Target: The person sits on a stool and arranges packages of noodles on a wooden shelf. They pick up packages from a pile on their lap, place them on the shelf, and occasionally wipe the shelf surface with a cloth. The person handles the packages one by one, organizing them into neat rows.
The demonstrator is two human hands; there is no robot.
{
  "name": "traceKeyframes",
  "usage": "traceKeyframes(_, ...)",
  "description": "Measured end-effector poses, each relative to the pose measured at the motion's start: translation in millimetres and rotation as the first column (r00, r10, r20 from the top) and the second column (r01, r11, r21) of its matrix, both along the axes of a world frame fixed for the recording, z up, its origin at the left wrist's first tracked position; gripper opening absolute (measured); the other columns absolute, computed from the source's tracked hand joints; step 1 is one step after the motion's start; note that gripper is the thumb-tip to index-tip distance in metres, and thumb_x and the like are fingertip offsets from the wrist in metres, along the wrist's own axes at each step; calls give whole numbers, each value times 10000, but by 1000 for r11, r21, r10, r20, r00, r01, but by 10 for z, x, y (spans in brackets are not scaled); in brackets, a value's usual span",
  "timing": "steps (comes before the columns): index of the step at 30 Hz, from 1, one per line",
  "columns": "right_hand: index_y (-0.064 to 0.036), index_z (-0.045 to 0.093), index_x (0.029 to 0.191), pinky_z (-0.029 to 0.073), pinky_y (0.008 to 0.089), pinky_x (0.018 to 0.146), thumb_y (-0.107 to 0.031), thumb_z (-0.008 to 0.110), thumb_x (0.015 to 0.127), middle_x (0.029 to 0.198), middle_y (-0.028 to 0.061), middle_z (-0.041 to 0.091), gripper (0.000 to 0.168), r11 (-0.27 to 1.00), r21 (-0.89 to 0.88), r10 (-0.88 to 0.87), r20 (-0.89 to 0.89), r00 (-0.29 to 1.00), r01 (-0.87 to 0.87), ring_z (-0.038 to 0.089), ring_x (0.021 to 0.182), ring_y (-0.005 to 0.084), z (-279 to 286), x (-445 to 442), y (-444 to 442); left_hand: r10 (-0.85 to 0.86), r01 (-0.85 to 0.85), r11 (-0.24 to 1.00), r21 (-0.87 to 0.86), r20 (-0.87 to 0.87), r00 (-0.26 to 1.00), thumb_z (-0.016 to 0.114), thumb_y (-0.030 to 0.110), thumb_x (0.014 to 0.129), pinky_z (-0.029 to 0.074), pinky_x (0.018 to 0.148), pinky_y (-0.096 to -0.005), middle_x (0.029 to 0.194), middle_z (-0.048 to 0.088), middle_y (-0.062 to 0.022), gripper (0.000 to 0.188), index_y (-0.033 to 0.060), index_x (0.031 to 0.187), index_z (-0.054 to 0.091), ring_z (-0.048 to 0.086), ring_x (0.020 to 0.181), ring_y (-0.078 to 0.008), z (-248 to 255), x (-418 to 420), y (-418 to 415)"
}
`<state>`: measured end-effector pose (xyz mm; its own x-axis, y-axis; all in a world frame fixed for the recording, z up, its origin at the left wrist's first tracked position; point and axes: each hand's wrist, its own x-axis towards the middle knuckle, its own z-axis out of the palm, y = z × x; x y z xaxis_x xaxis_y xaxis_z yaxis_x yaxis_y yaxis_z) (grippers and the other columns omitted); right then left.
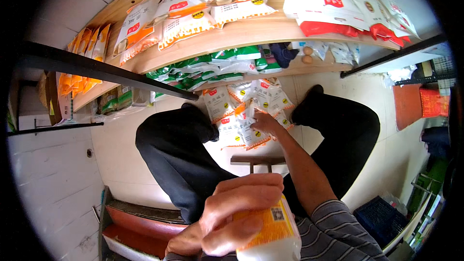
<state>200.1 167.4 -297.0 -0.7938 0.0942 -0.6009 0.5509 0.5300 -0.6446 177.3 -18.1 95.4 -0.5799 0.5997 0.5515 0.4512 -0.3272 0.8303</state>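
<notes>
My left hand [239, 210] is close to the camera, its fingers wrapped around a white container [270, 248] with an orange-yellow label and a printed code. Part of that container is hidden behind the fingers. Farther down, my right hand [268, 124] reaches onto a pile of white plastic packets [226, 130] with orange trim on the floor between my feet. Its fingertips touch a packet [247, 113] in the middle of the pile; whether they pinch it cannot be told.
A wooden shelf [203, 41] ahead bears similar packets [183, 11] and larger white-and-red bags [326, 3]. Green-and-white packets [217, 61] lie on the shelf below. A black metal post [108, 70] crosses at left. A dark blue crate [380, 215] stands at lower right.
</notes>
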Motion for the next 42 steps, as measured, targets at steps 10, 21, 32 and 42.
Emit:
traceKeyframes(10,-11,613,1108,487,430,859,-345,623,743,1104,212,649,495,999,37,37,-146,989,-32,623,979,361,2047,-28,96,41,-41,999,-1,-33,999,910,-18,541,634,727,-438,1096,514,-129,932,251,1288,422,614,937,-319,287,257,-254)
traceKeyframes(21,29,554,1252,540,312,852,-148,681,783,1115,158,688,517,684,-629,-662,-319,678,371,688,931,182,3294,484,-131,32,-32,999,-25,1,999,915,15,553,634,722,-436,1114,502,-122,985,294,1351,410,606,923,-301,402,392,-415)
traceKeyframes(32,21,522,1278,553,304,821,-147,588,901,1133,144,676,418,488,-782,-828,-275,489,387,688,937,173,3597,347,-219,15,-17,999,-48,-44,999,936,52,529,634,706,-400,1083,524,-121,1037,264,1383,386,629,910,-300,418,418,-424)
traceKeyframes(42,11,556,1196,537,256,782,-188,588,939,1067,110,669,326,406,-842,-886,-268,378,355,653,903,108,3719,241,-210,58,-57,998,12,-121,991,928,61,559,636,658,-385,1088,524,-129,1036,236,1408,361,633,845,-286,410,404,-363)
